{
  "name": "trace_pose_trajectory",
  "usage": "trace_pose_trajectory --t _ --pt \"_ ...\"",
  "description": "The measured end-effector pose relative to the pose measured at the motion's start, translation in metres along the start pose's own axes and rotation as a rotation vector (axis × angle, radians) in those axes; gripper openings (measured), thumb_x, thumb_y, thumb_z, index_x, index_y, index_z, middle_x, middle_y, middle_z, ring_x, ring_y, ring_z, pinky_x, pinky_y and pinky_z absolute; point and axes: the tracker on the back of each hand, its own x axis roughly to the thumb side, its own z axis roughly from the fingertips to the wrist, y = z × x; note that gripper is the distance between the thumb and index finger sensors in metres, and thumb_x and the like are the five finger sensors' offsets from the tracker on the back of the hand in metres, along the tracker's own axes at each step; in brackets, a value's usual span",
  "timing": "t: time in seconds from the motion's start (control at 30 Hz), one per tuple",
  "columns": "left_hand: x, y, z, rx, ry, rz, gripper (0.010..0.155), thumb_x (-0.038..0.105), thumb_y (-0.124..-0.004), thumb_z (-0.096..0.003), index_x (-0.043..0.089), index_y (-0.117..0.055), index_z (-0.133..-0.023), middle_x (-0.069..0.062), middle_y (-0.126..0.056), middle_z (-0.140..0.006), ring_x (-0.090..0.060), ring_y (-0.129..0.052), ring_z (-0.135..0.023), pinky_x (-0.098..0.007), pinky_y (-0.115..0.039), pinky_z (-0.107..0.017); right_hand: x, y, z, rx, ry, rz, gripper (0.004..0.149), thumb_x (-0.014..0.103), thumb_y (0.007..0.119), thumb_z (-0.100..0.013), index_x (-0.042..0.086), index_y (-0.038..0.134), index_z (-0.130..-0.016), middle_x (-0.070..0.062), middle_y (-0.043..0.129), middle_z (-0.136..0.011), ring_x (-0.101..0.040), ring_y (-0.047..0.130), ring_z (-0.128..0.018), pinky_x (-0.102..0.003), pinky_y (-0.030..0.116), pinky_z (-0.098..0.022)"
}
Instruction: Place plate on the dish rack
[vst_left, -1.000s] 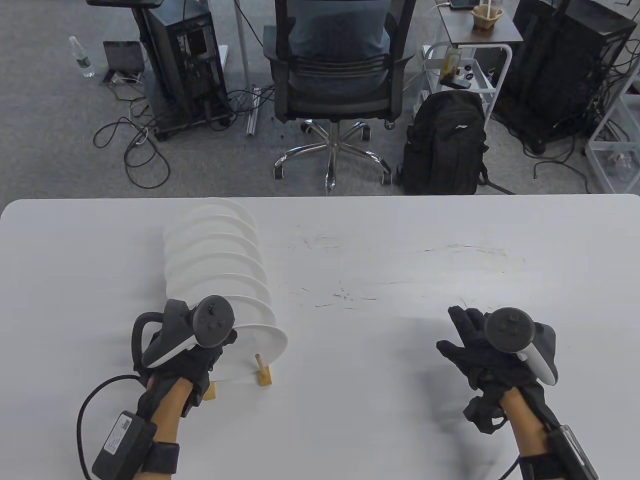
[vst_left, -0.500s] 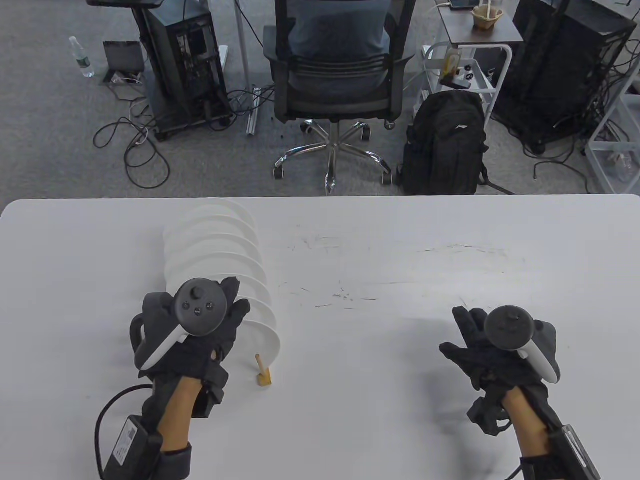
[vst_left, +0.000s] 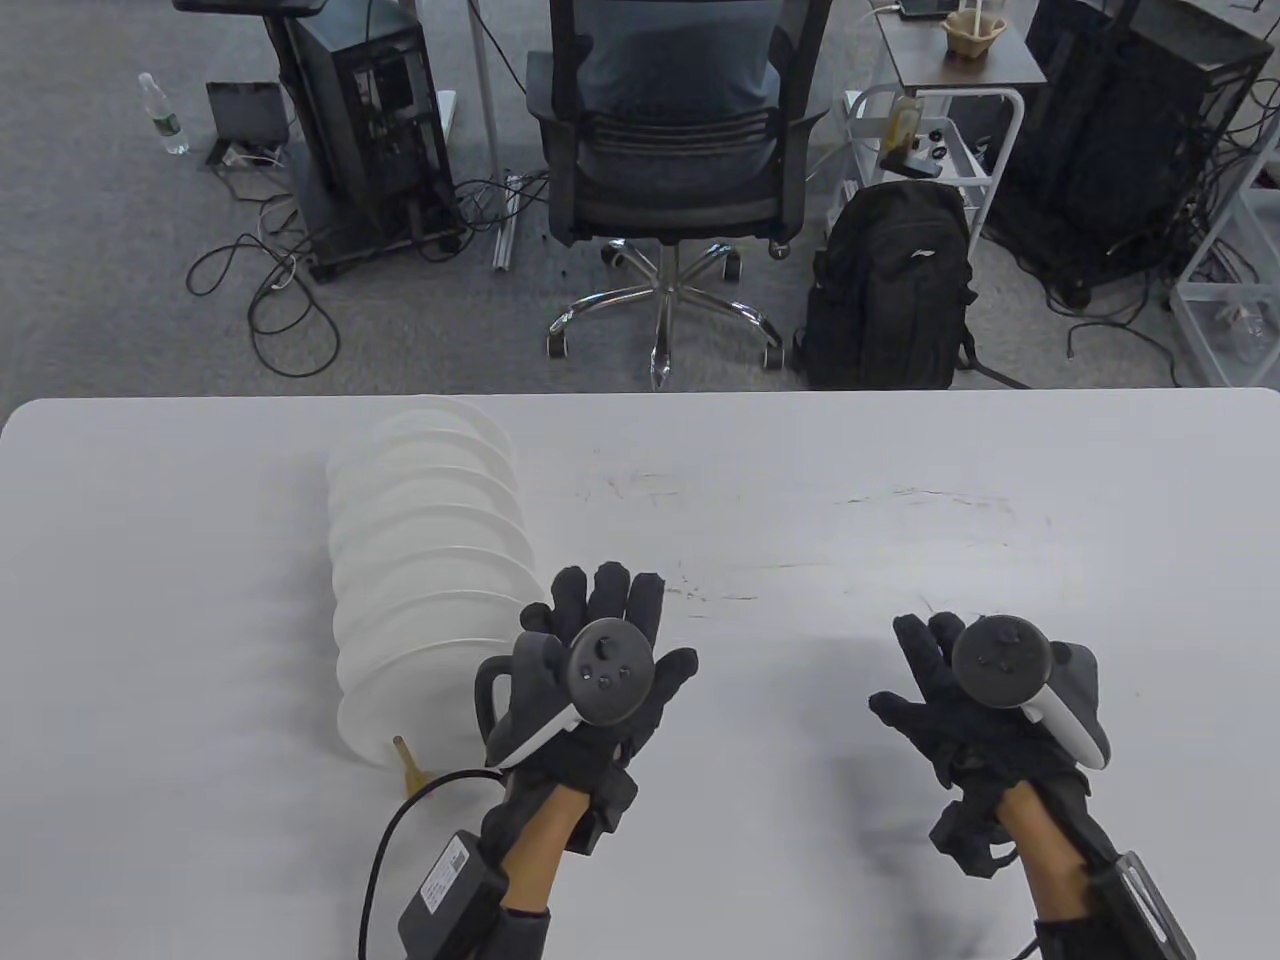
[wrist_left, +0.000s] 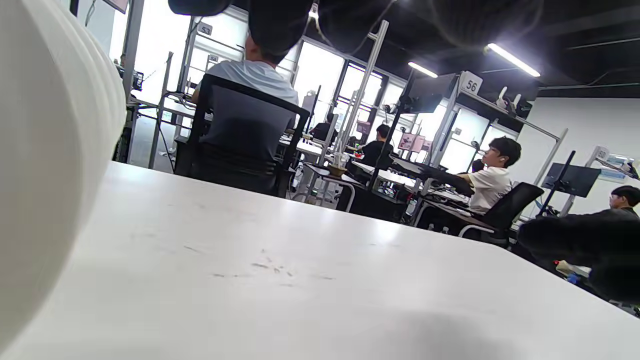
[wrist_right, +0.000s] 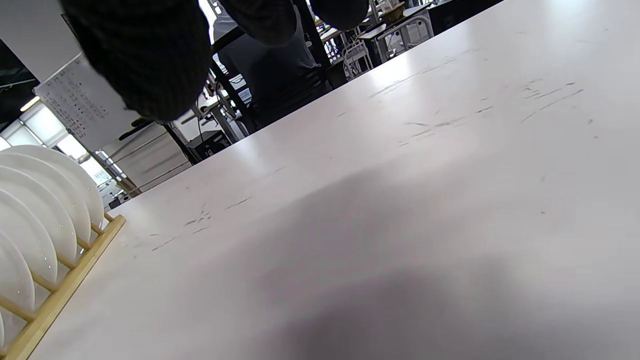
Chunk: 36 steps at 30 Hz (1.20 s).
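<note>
Several white plates (vst_left: 430, 560) stand upright in a row in the wooden dish rack (vst_left: 408, 765) at the table's left. The plates also show at the left edge of the left wrist view (wrist_left: 45, 165) and of the right wrist view (wrist_right: 35, 210), where the rack's wooden rail (wrist_right: 65, 290) shows. My left hand (vst_left: 600, 650) is open with fingers spread, empty, just right of the nearest plate. My right hand (vst_left: 950, 690) is open and empty, over the table at the right.
The white table (vst_left: 850, 500) has faint scuff marks in the middle. Beyond its far edge stand an office chair (vst_left: 670, 150) with a seated person and a black backpack (vst_left: 890, 290). A cable runs from my left wrist.
My left hand has let go of the nearest plate, left it standing in the rack, and moved right with fingers spread. My right hand has barely moved.
</note>
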Motion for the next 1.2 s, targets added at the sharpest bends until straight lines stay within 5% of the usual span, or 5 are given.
trace_pose_trajectory --t 0.37,1.2 --pt "-0.014 -0.039 -0.002 -0.026 -0.022 0.012 0.081 0.062 -0.063 -0.0508 0.020 -0.042 -0.116 -0.018 -0.038 -0.122 -0.061 -0.032 -0.109 -0.076 -0.034 -0.071 0.000 0.006 -0.002 0.017 0.006 0.015 0.080 0.043 0.074 -0.050 0.015 0.030 -0.111 -0.021 0.013 -0.117 -0.058 -0.005 -0.097 -0.078 -0.001 -0.060" --pt "-0.014 -0.040 -0.003 -0.042 -0.016 0.008 0.079 0.061 -0.061 -0.0513 0.019 -0.043 -0.116 -0.019 -0.038 -0.121 -0.062 -0.031 -0.108 -0.075 -0.032 -0.071 -0.006 0.010 -0.005 0.096 0.051 -0.009 0.081 0.041 0.072 -0.051 0.012 0.025 -0.111 -0.024 0.007 -0.114 -0.058 -0.009 -0.094 -0.077 -0.001 -0.059"
